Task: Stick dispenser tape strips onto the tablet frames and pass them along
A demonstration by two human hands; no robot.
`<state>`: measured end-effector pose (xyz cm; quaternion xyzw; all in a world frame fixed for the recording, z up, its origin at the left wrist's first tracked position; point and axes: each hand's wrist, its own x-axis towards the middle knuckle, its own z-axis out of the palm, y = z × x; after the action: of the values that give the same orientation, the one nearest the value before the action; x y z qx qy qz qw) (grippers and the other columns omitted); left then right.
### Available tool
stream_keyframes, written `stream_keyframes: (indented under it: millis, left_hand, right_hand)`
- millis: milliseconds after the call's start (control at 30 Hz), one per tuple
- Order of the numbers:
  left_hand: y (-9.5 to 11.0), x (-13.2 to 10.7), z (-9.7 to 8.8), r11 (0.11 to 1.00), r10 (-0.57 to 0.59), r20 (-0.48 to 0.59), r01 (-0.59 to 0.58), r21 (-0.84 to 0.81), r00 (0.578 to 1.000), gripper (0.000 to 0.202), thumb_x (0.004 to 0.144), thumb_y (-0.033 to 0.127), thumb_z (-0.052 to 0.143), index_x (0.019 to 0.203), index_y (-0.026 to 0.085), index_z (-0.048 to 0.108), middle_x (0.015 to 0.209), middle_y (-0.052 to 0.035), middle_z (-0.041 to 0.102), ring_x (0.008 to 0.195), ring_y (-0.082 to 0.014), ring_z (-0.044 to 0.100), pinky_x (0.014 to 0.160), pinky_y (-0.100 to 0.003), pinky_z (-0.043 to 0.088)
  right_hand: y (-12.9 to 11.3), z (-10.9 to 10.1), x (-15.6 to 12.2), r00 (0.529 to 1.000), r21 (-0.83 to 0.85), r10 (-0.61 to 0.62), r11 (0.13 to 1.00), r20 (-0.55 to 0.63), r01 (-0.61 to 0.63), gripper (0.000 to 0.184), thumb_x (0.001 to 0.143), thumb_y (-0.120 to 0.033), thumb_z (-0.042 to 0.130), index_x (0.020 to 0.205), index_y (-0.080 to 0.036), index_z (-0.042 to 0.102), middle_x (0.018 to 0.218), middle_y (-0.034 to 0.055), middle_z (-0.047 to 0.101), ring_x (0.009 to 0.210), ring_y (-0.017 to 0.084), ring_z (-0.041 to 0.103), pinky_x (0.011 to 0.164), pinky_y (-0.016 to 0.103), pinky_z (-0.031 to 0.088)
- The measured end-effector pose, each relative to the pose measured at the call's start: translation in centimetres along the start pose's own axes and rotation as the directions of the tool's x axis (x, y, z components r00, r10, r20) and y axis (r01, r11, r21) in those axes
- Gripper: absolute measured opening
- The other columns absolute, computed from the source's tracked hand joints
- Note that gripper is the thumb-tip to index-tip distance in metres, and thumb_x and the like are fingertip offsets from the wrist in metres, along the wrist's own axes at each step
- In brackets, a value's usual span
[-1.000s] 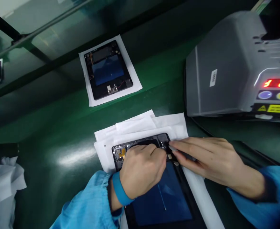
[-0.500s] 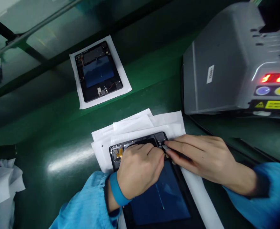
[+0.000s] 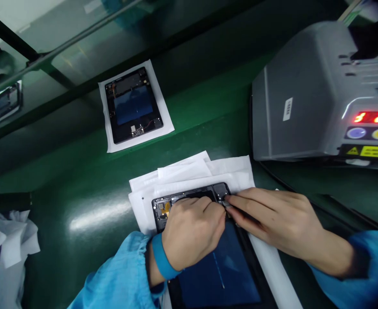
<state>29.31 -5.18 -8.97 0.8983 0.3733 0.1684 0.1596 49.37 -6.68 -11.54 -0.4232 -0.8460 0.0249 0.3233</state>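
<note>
An opened tablet [image 3: 217,270] with a blue battery lies on a stack of white sheets [image 3: 195,169] in front of me. My left hand [image 3: 189,231] rests on its upper part, fingers curled and pressed down near the top edge. My right hand [image 3: 272,219] comes in from the right, its fingers pinched together at the tablet's top right corner, touching the left fingertips. What the fingertips hold is too small to make out. Both arms wear light blue sleeves.
A second opened tablet [image 3: 132,105] lies on a white sheet farther back on the green conveyor surface [image 3: 79,180]. A grey machine [image 3: 308,86] with a red digit display stands at the right. White crumpled sheets [image 3: 5,249] lie at the left edge.
The far tablet has drifted slightly on the belt and the view has shifted. Both hands stay at the near tablet's top edge, the right fingertips pressing a little closer to the left ones.
</note>
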Motion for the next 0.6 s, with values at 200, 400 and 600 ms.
stream_keyframes:
  millis: [200,400,600]
  left_hand:
    - [0.09,-0.14,0.09,0.999,-0.001,-0.002,0.001,0.040,1.000,0.032,0.100,0.020,0.042,0.074,0.018,0.059,0.067,0.0008,0.058,0.056,-0.0151,0.056,0.055,-0.030,0.044]
    - [0.04,-0.46,0.34,0.998,0.003,-0.004,-0.003,0.060,1.000,0.028,0.099,0.021,0.045,0.074,0.019,0.058,0.067,0.0003,0.059,0.058,-0.0157,0.060,0.055,-0.031,0.047]
    - [0.07,-0.57,0.41,0.997,-0.004,0.024,0.002,0.077,1.000,0.026,0.099,0.022,0.047,0.077,0.018,0.059,0.069,-0.0004,0.062,0.060,-0.0159,0.062,0.057,-0.030,0.048]
  right_hand:
    - [-0.24,-0.08,-0.04,1.000,0.019,-0.003,1.000,0.024,0.002,0.008,0.097,-0.015,0.057,0.095,-0.017,0.065,0.085,0.0013,0.071,0.069,0.011,0.066,0.065,0.026,0.050]
    - [-0.22,0.07,-0.18,0.998,0.028,-0.035,0.999,0.051,0.034,0.011,0.098,-0.015,0.056,0.093,-0.017,0.066,0.083,0.0008,0.070,0.070,0.011,0.067,0.066,0.025,0.051]
    - [-0.83,-0.83,0.37,0.985,-0.101,-0.112,0.987,0.135,0.126,0.023,0.102,-0.017,0.046,0.093,-0.017,0.067,0.084,0.0021,0.069,0.062,0.010,0.063,0.056,0.027,0.046]
